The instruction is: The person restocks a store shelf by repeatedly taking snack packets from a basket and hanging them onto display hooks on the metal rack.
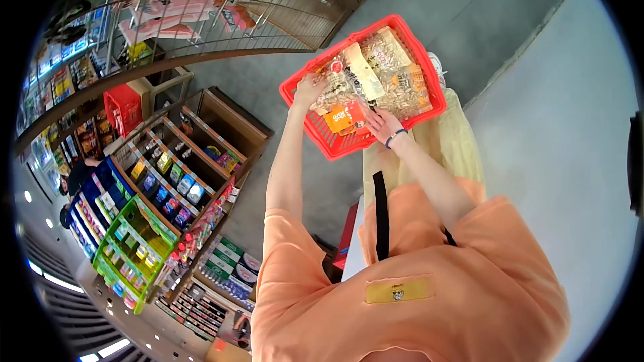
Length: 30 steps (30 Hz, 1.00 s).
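A red shopping basket (435,87) holds several clear snack bags with pale, nut-like pieces inside. My left hand (308,90) is at the basket's left end, its fingers closed on the edge of a snack bag (333,94). At the near side, my right hand (384,125) has its fingers on the lower right corner of the same bag, apparently pinching it. A cream label strip (363,72) runs beside that bag. Another bag with an orange-printed label (406,86) lies to the right. Between my hands sits an orange packet (342,118), partly covered.
A wire rack (221,13) with pink packages stands at the upper left. Shelves of packaged goods (176,167) and a green display stand (137,248) line the left. Another red basket (123,108) sits farther back. A pale wall (557,141) rises on the right.
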{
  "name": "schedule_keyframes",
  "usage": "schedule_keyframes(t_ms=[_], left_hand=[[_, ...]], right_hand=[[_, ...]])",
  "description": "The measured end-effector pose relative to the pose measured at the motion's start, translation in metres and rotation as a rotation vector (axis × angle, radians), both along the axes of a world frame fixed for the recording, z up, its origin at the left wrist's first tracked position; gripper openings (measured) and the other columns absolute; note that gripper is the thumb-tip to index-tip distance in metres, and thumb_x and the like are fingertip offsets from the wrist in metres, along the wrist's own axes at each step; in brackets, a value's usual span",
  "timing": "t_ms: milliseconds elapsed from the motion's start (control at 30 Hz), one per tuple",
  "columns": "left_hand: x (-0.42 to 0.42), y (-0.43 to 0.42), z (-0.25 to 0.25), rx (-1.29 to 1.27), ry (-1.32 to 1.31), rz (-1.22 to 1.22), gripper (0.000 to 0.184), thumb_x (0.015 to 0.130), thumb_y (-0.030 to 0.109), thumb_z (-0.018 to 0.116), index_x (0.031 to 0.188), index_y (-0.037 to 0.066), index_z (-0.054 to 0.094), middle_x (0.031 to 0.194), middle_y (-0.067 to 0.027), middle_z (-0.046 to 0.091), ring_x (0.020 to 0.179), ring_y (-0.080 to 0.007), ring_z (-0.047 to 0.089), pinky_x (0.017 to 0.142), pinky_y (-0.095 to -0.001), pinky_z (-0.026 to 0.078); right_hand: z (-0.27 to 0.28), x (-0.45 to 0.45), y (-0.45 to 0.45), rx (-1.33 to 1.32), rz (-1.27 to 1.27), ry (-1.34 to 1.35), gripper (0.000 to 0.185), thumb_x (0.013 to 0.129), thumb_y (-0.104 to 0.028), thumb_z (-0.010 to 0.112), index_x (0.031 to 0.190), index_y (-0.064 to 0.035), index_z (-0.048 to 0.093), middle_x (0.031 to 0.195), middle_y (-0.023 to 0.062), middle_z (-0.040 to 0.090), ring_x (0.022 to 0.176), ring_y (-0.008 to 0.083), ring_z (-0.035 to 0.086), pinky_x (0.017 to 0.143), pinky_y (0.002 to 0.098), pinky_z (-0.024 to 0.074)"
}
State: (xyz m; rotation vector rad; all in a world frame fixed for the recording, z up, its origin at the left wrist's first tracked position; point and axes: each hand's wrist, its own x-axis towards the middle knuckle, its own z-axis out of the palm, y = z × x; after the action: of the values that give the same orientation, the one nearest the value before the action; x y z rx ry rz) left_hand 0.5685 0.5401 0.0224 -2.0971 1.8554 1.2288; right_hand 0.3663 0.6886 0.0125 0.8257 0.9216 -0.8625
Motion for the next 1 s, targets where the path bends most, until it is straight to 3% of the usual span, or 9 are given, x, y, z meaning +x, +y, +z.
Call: schedule_keyframes(t_ms=[267,333,533,600,700,767,867,933,1000], left_hand=[[-0.008,-0.011,-0.052,0.062,0.062,-0.099,0.070,0.065,0.048,0.060,0.113,0.001,0.042,0.107,-0.0182,0.051,0.101,-0.0278,0.048,0.084,-0.0343,0.038],[-0.017,-0.016,-0.039,0.190,0.266,0.009,0.074,0.063,0.051,0.061,0.114,0.000,0.041,0.106,-0.0159,0.052,0.099,-0.0252,0.050,0.084,-0.0318,0.038],[-0.011,-0.014,-0.045,0.131,0.177,-0.125,0.075,0.062,0.050,0.065,0.110,-0.002,0.041,0.104,-0.0158,0.052,0.097,-0.0196,0.051,0.081,-0.0281,0.040],[-0.011,-0.011,-0.041,0.086,0.296,-0.108,0.077,0.058,0.052,0.066,0.109,0.000,0.042,0.104,-0.0159,0.052,0.097,-0.0209,0.051,0.082,-0.0293,0.040],[0.003,-0.015,-0.056,0.086,0.261,-0.181,0.067,0.061,0.043,0.069,0.104,0.000,0.043,0.095,-0.0124,0.051,0.087,-0.0180,0.050,0.076,-0.0290,0.041],[-0.010,-0.016,-0.025,0.082,0.240,-0.265,0.053,0.063,0.034,0.071,0.096,0.001,0.047,0.086,-0.0087,0.051,0.082,-0.0149,0.049,0.072,-0.0277,0.041],[-0.012,-0.016,-0.002,0.049,0.195,-0.304,0.059,0.057,0.040,0.073,0.095,0.002,0.050,0.086,-0.0110,0.050,0.082,-0.0199,0.050,0.071,-0.0295,0.041],[-0.015,-0.010,0.018,0.049,0.139,-0.353,0.056,0.058,0.032,0.073,0.097,0.000,0.049,0.086,-0.0104,0.049,0.086,-0.0204,0.050,0.072,-0.0294,0.041],[-0.014,0.000,0.034,-0.030,0.337,-0.205,0.052,0.060,0.024,0.073,0.099,-0.001,0.048,0.088,-0.0102,0.050,0.088,-0.0214,0.051,0.073,-0.0303,0.041]], right_hand=[[-0.014,0.012,-0.013,-0.114,0.032,0.036,0.036,0.083,-0.021,0.046,0.116,-0.0085,0.039,0.123,0.0069,0.039,0.114,0.0193,0.037,0.093,0.0358,0.0300],[-0.023,0.011,-0.012,-0.139,-0.002,0.004,0.032,0.083,-0.019,0.046,0.113,-0.0080,0.041,0.120,0.0061,0.042,0.112,0.0182,0.038,0.094,0.0339,0.0296],[-0.030,0.019,-0.008,-0.218,0.101,0.083,0.028,0.083,-0.019,0.047,0.108,-0.0077,0.044,0.117,0.0037,0.045,0.112,0.0152,0.038,0.094,0.0297,0.0286],[-0.032,0.022,-0.010,-0.282,0.154,0.116,0.028,0.083,-0.020,0.048,0.108,-0.0076,0.044,0.117,0.0032,0.045,0.113,0.0148,0.037,0.094,0.0293,0.0283],[-0.029,0.023,-0.017,-0.187,0.098,0.136,0.035,0.082,-0.026,0.051,0.108,-0.0044,0.043,0.114,0.0086,0.046,0.113,0.0175,0.038,0.097,0.0309,0.0276],[-0.030,0.023,-0.014,-0.177,0.060,0.140,0.041,0.080,-0.027,0.054,0.110,-0.0022,0.042,0.114,0.0106,0.046,0.111,0.0190,0.040,0.096,0.0311,0.0296],[-0.022,0.024,-0.015,-0.152,0.002,0.169,0.043,0.077,-0.025,0.058,0.108,-0.0002,0.042,0.110,0.0137,0.047,0.105,0.0222,0.044,0.091,0.0315,0.0368],[-0.013,0.026,-0.013,-0.172,0.002,0.158,0.036,0.078,-0.024,0.058,0.103,-0.0020,0.045,0.107,0.0122,0.049,0.102,0.0199,0.046,0.088,0.0305,0.0398],[0.004,0.026,-0.012,-0.189,0.013,0.186,0.030,0.078,-0.023,0.058,0.098,-0.0039,0.047,0.101,0.0099,0.051,0.097,0.0183,0.049,0.085,0.0297,0.0420]])
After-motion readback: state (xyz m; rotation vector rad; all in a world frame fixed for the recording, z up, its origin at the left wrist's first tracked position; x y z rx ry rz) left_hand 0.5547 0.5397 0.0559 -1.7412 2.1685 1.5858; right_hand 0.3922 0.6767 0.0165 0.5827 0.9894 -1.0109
